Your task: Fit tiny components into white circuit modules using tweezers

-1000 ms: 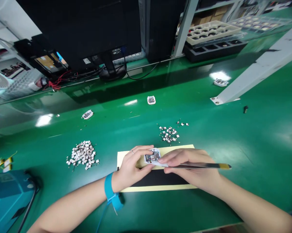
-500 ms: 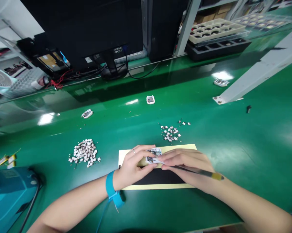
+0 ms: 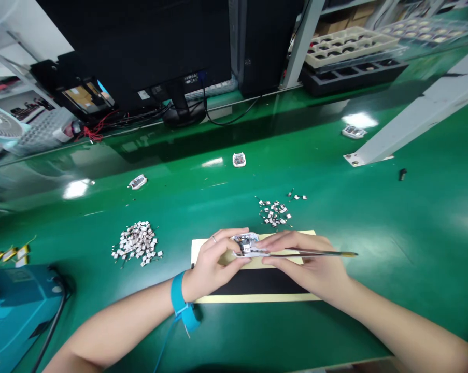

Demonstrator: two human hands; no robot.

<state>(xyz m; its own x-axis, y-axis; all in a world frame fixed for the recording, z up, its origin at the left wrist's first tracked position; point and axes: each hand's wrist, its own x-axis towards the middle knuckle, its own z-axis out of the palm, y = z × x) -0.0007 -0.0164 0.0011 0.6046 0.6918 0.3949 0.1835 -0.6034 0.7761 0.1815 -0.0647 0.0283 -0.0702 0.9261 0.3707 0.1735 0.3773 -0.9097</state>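
Observation:
My left hand (image 3: 214, 259), with a ring and a blue wrist strap (image 3: 178, 295), grips the left side of a small white device housing (image 3: 246, 244) with a circuit board inside. Fingers of my right hand (image 3: 307, 259) touch the right side of that housing. The same hand holds a pair of thin dark tweezers (image 3: 319, 254), whose yellowish end points right; their tips are hard to make out at the housing's edge. Both hands are above a pale yellow mat (image 3: 257, 298) with a black band (image 3: 253, 282).
Small silver parts with leads form a pile (image 3: 138, 241) at left and a smaller one (image 3: 275, 212) beyond my hands. Three white housings (image 3: 239, 159) stand farther back. A grey post (image 3: 408, 114) rises at right, a teal machine (image 3: 19, 311) stands at left, a monitor (image 3: 140, 41) behind.
The tweezers have swung from slanting down to the right to lying nearly level. The housing has tilted and moved slightly left, with both hands still at it.

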